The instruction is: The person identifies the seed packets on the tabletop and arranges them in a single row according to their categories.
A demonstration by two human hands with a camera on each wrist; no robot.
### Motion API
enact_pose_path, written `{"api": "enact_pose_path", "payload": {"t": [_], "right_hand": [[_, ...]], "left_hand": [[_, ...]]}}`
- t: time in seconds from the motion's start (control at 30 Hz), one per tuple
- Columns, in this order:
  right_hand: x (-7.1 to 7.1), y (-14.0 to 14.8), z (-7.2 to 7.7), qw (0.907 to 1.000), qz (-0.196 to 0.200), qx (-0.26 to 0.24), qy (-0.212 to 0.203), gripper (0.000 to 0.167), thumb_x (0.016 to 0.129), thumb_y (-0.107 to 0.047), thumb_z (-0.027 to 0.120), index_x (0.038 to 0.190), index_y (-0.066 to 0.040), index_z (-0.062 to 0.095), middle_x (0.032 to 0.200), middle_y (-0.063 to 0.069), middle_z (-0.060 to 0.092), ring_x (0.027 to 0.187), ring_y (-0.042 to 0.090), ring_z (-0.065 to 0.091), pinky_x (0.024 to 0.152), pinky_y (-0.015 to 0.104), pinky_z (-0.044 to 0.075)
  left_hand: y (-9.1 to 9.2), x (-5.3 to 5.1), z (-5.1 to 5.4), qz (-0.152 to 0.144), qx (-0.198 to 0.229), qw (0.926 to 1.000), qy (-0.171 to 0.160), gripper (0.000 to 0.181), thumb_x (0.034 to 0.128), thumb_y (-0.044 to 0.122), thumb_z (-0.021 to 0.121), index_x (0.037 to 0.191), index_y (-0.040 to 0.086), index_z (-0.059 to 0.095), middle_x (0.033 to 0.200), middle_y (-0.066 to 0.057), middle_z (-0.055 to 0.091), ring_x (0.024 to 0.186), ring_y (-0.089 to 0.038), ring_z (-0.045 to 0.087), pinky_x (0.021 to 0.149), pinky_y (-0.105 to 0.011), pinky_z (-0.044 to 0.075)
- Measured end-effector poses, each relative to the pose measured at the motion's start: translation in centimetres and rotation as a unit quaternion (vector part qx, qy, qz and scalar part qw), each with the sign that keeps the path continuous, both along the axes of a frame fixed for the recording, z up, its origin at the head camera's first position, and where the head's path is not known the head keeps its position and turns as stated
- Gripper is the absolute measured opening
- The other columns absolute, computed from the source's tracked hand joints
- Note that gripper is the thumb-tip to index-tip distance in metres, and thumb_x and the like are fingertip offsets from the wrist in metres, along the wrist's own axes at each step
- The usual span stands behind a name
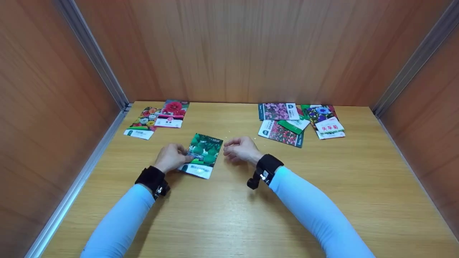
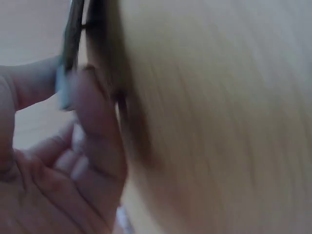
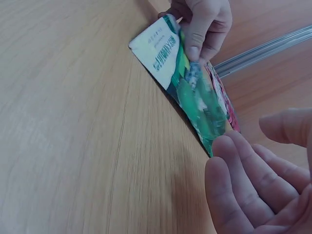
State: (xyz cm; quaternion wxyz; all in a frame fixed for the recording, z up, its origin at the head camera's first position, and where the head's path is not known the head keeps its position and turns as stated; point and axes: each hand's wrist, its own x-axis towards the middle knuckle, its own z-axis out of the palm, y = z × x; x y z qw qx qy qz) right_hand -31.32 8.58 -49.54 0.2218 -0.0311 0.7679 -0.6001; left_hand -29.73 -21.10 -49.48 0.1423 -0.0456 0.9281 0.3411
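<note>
My left hand pinches the green packet by one side, maybe to leave its picture uncovered. That packet is nearer the table's left edge than its right. My right hand, loose, holds nothing beside it. More packets lie near the back edge.

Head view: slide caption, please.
Left hand pinches a green packet, right hand close by, other colourful packets lying farther back.

My left hand pinches a green-and-white packet near my right hand. A pinkish packet lies toward the desk's far edge.
</note>
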Motion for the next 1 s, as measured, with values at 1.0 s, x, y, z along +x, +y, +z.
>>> {"api": "enact_pose_path", "payload": {"t": [1.0], "right_hand": [[0.9, 1.4, 0.2, 0.9996, 0.000, -0.007, 0.028, 0.016, 0.101, -0.014, 0.072, 0.114, -0.005, 0.075, 0.101, 0.012, 0.080, 0.094, 0.033, 0.078, 0.075, 0.040, 0.064]], "left_hand": [[-2.4, 3.1, -0.4, -0.125, -0.204, 0.9700, 0.042, 0.069, 0.1033, 0.033, 0.068, 0.160, 0.004, 0.043, 0.163, -0.032, 0.033, 0.148, -0.053, 0.036, 0.118, -0.070, 0.032]]}}
